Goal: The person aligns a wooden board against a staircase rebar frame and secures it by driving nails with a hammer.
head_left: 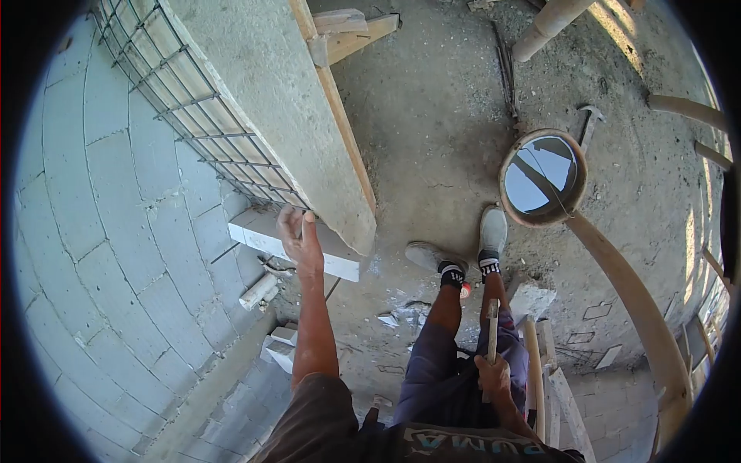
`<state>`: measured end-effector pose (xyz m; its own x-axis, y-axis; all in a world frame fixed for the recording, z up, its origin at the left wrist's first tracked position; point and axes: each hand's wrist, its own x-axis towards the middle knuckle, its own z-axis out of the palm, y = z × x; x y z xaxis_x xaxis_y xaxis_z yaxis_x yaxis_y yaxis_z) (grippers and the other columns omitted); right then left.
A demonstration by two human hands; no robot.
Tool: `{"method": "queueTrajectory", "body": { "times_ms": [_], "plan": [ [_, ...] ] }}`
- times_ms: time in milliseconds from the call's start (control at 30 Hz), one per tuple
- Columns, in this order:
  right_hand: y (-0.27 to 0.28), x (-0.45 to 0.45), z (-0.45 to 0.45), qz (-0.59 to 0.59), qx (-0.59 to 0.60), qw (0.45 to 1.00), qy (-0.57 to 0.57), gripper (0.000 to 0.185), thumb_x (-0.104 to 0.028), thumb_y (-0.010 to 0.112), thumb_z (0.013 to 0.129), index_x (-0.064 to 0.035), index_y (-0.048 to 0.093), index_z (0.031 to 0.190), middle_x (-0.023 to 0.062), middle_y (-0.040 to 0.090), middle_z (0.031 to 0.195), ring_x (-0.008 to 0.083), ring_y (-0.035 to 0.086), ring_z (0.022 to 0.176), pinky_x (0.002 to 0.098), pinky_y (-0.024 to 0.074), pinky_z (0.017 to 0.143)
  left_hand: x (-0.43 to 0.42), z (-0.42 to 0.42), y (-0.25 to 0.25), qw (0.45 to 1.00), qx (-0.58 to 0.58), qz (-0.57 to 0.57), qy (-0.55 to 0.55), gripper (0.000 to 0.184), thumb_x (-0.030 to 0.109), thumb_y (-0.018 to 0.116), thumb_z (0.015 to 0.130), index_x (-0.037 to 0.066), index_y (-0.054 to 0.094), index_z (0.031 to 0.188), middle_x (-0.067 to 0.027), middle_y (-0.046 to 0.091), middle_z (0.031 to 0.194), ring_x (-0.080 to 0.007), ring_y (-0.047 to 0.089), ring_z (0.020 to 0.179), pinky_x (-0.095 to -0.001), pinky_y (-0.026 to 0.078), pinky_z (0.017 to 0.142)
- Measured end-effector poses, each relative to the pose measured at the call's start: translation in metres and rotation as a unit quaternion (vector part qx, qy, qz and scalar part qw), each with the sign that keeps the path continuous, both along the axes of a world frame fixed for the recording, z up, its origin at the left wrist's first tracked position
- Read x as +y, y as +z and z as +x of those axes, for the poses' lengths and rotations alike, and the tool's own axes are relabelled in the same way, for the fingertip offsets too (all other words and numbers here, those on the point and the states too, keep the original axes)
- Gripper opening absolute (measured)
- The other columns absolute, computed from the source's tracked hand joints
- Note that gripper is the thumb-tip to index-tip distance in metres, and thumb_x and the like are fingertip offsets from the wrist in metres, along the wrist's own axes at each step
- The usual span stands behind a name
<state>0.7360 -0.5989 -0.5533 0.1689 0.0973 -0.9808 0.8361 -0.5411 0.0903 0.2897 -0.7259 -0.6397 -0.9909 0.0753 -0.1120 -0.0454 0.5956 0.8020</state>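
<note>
Left of centre, the left hand (pixel 302 241), fingers parted and apparently holding nothing, is by the lower end of a steel mesh (pixel 202 116) beside a long panel (pixel 266 108) reaching to the upper left (contact is hard to judge). At lower centre-right, the right hand (pixel 494 376) grips a narrow tool (pixel 492 328). Careful work probably means fingertips off the bar ends, tool held steady, feet clear of the water-filled basin (pixel 581 171) at right.

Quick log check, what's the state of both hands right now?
Left hand: open, near the lower end of the dark steel-bar grid; contact unclear.
Right hand: closed, holding a pale, narrow, stick-like tool.
</note>
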Motion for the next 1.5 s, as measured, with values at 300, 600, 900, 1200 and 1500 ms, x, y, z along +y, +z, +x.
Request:
{"method": "queueTrajectory", "body": {
  "times_ms": [300,600,900,1200,1500],
  "plan": [
    [-0.004,0.011,-0.01,-0.011,-0.006,0.999,-0.044,0.027,-0.024,0.069,0.084,-0.0013,0.055,0.083,0.0019,0.049,0.058,0.0127,0.05,0.041,0.0302,0.041,0.037,0.108,-0.08,-0.005,0.973,0.132,-0.184,-0.051,0.054,0.034,0.078,0.082,-0.006,0.062,0.115,-0.0231,0.066,0.109,-0.0368,0.064,0.1,-0.0431,0.049,0.087],
    [-0.01,0.027,-0.045,-0.046,-0.027,0.998,-0.024,0.031,-0.029,0.068,0.084,-0.0003,0.056,0.083,0.0046,0.053,0.058,0.0157,0.055,0.043,0.0325,0.0444,0.04,0.104,-0.084,-0.015,0.951,0.202,-0.226,-0.068,0.042,0.034,0.079,0.082,-0.004,0.07,0.097,-0.021,0.071,0.097,-0.0346,0.067,0.087,-0.043,0.051,0.077],
    [-0.015,0.037,-0.062,-0.049,-0.015,0.997,-0.06,0.025,-0.025,0.067,0.085,-0.0028,0.056,0.081,0.0013,0.049,0.057,0.0118,0.05,0.041,0.0304,0.0408,0.038,0.111,-0.08,-0.008,0.951,0.18,-0.236,-0.091,0.044,0.035,0.075,0.086,-0.007,0.07,0.098,-0.0214,0.07,0.097,-0.0366,0.066,0.086,-0.0439,0.05,0.077],
    [-0.023,0.016,-0.054,-0.045,0.013,0.998,-0.03,0.028,-0.028,0.068,0.085,-0.0015,0.06,0.088,0.0023,0.053,0.057,0.0123,0.052,0.043,0.0306,0.042,0.04,0.111,-0.08,-0.009,0.947,0.181,-0.249,-0.094,0.05,0.041,0.072,0.087,-0.007,0.07,0.097,-0.021,0.07,0.097,-0.0354,0.066,0.085,-0.0435,0.05,0.078],
    [-0.023,0.012,-0.057,0.027,0.031,0.998,0.046,0.036,-0.032,0.066,0.084,0.0002,0.055,0.094,0.0156,0.062,0.069,0.025,0.063,0.06,0.0407,0.0492,0.058,0.114,-0.077,-0.01,0.945,0.193,-0.252,-0.084,0.054,0.044,0.073,0.086,-0.009,0.068,0.094,-0.0191,0.07,0.089,-0.0324,0.066,0.078,-0.043,0.051,0.071]
  ]
}}
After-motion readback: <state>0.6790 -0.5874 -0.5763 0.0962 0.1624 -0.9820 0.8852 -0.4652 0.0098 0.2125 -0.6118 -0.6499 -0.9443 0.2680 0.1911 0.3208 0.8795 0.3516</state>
